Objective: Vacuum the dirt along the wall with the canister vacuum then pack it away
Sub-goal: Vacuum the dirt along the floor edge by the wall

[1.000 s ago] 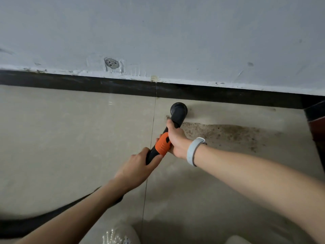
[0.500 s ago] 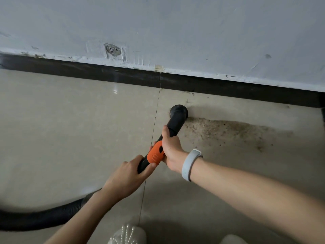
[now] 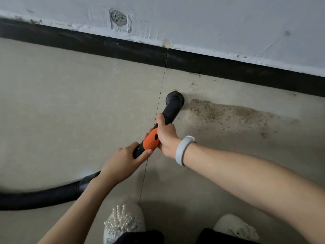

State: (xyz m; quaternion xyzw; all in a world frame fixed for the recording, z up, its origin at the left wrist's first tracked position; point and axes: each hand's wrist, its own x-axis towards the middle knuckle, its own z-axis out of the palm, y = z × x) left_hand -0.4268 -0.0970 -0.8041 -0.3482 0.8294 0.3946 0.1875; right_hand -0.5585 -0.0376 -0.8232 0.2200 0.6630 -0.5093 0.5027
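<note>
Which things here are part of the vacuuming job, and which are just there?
Part of the job:
vacuum nozzle
black hose
dirt patch beside the nozzle
left hand and right hand, both gripping the wand

Just there:
wristband
beaded shoes
black skirting
patched hole in the wall

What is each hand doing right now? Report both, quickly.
Left hand: closed, fingers curled round the rear of the vacuum nozzle handle.
Right hand: closed, gripping the same handle further forward, just behind the nozzle mouth.
</note>
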